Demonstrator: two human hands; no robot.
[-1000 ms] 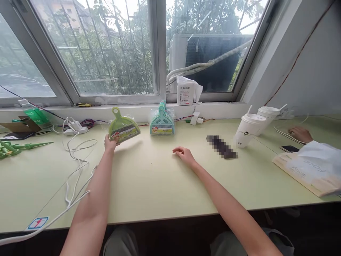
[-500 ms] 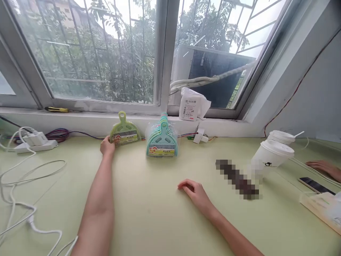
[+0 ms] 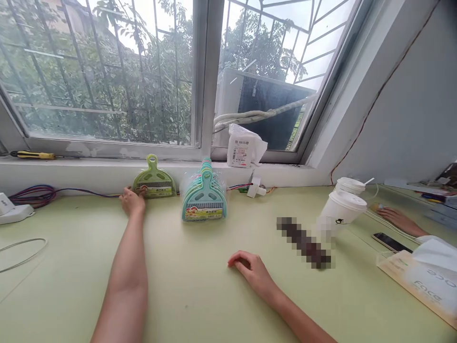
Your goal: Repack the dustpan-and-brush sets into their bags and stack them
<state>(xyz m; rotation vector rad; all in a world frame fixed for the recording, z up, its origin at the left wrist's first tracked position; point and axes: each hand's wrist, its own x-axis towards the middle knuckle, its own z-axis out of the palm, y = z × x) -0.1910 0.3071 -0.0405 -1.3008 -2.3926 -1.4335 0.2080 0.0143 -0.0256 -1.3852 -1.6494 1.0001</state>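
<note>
At the left grip [image 3: 132, 202], against the low wall under the window, stands a lime-green dustpan-and-brush set [image 3: 154, 183], handle ring uppermost; the fingers grasp its lower left edge, beside the label. Just right of that grip, one behind another, stand more wrapped dustpan-and-brush sets [image 3: 204, 200], the front one turquoise. Nearer the person, the right grip [image 3: 253, 274] is released and holds nothing, its fingers loosely curled on or just above the pale green table [image 3: 200, 295]. Beyond the right grip sits a small white adapter [image 3: 254, 188], with a white wrapped packet [image 3: 246, 147] on the sill above. Right of the right grip lie a pixelated dark strip [image 3: 303, 243], two lidded white cups [image 3: 342, 209], a phone [image 3: 392, 242] and a tissue pack [image 3: 421, 278], near a co-worker's hand [image 3: 402, 221]. Left of the left grip are bundled cables [image 3: 34, 195] and a white power strip [image 3: 16, 214].
</note>
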